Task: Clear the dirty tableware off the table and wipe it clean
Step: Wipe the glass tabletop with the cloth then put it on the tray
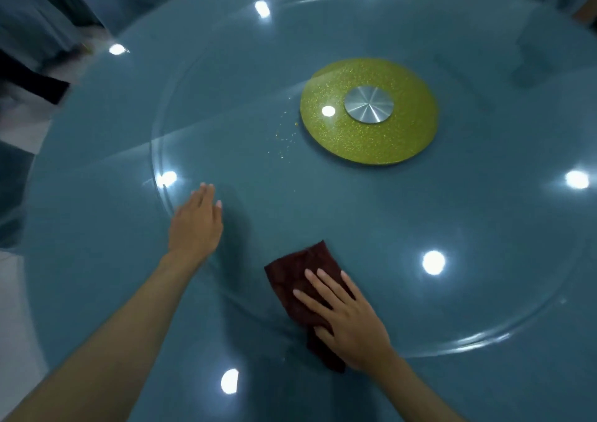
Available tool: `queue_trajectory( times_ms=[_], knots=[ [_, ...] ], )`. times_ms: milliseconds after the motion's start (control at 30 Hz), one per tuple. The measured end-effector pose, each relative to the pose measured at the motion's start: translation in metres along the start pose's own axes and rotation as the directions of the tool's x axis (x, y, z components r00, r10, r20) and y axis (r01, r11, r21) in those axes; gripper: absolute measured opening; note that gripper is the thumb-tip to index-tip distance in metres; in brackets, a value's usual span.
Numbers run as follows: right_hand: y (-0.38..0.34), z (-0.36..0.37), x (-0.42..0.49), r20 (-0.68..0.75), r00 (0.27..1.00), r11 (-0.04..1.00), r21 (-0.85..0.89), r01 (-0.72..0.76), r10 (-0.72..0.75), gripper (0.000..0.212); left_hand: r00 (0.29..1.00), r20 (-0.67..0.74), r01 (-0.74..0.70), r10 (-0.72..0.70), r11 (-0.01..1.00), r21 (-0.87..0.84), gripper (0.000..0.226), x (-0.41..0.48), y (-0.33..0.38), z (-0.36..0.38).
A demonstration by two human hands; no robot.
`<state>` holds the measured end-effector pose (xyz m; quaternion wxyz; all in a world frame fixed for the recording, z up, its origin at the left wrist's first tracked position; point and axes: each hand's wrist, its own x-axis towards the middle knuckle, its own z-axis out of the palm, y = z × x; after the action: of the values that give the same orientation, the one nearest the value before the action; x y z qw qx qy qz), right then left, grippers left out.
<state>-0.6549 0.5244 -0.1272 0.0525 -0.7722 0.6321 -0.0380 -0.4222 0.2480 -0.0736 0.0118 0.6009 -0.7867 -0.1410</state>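
**Q:** Entry check. Where does clearing stand?

**Op:** In my head view I see no plates, bowls or cups anywhere on the tabletop (97, 202). I judge clearing done for the part in frame. The far edge is cut off.

**Q:** And wiping?

**Op:** Under way, by my reading. The dark red cloth (300, 266) lies on the near part of the glass turntable (155, 153), with its tail at the near rim. My right hand (350, 320) rests flat on the cloth. Its fingers (326, 284) are straight and spread, pressing down and not curled round it.

**Q:** Left hand?

**Op:** My left hand (197, 224) is flat at the turntable's left rim, fingers straight and close together, holding nothing. I guess it steadies the glass against spinning, but that is only a guess.

**Q:** What is left?

**Op:**
- A scatter of yellowish crumbs (284, 137) lies just left of the green disc (355, 145) at the centre, which carries the metal hub (369, 104).
- I cannot tell whether the crumbs sit on top of the glass or under it.
- The cloth is well apart from them, so I judge that patch not yet wiped.
- Lamp glare hides any smears, so I cannot tell which areas are clean.
- I judge most of the turntable and the outer ring of the tabletop are left to do.
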Motion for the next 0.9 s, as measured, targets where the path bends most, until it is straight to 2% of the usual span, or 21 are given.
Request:
queue_trajectory(
  times_ms=[100,200,267,367,467,533,600,733,800,900],
  knots=[
    [0.046,0.0,0.009,-0.068,0.982,0.984,0.034,-0.174,0.176,0.075,0.996,0.063,0.052,-0.057,0.995,0.081,0.05,-0.004,-0.027,0.018],
    [0.102,-0.003,0.042,-0.134,0.884,0.894,0.064,-0.443,0.448,0.066,0.999,-0.035,0.003,0.002,0.986,0.164,0.048,-0.031,-0.027,0.037],
    [0.139,-0.005,0.071,-0.161,0.812,0.826,0.053,-0.561,0.562,0.062,0.994,-0.107,-0.009,0.03,0.98,0.199,0.055,-0.045,-0.018,0.044],
    [0.179,-0.009,0.114,-0.169,0.738,0.754,0.057,-0.654,0.653,0.063,0.989,-0.14,-0.003,0.039,0.969,0.248,0.059,-0.063,-0.001,0.047],
    [0.196,-0.013,0.142,-0.118,0.7,0.71,0.092,-0.699,0.704,0.066,0.998,-0.051,-0.03,0.046,0.959,0.28,0.064,-0.083,0.019,0.052],
    [0.193,-0.013,0.144,-0.134,0.733,0.744,0.064,-0.665,0.667,0.066,0.999,0.01,-0.032,0.031,0.957,0.287,0.072,-0.093,0.034,0.053],
    [0.174,-0.011,0.136,-0.131,0.81,0.82,0.043,-0.571,0.571,0.064,0.999,0.041,-0.029,0.018,0.959,0.282,0.076,-0.106,0.046,0.054],
    [0.101,-0.004,0.11,-0.075,0.918,0.92,0.011,-0.391,0.391,0.065,0.994,0.057,-0.107,0.096,0.965,0.24,0.062,-0.126,0.057,0.05],
    [0.06,-0.004,0.091,-0.032,0.956,0.956,0.019,-0.292,0.292,0.066,0.993,0.043,-0.115,0.109,0.973,0.201,0.051,-0.13,0.054,0.034],
    [0.001,0.001,0.057,0.011,0.991,0.99,0.057,-0.132,0.132,0.071,0.995,-0.056,-0.073,0.079,0.993,0.09,0.051,-0.112,0.042,0.01]
  ],
)
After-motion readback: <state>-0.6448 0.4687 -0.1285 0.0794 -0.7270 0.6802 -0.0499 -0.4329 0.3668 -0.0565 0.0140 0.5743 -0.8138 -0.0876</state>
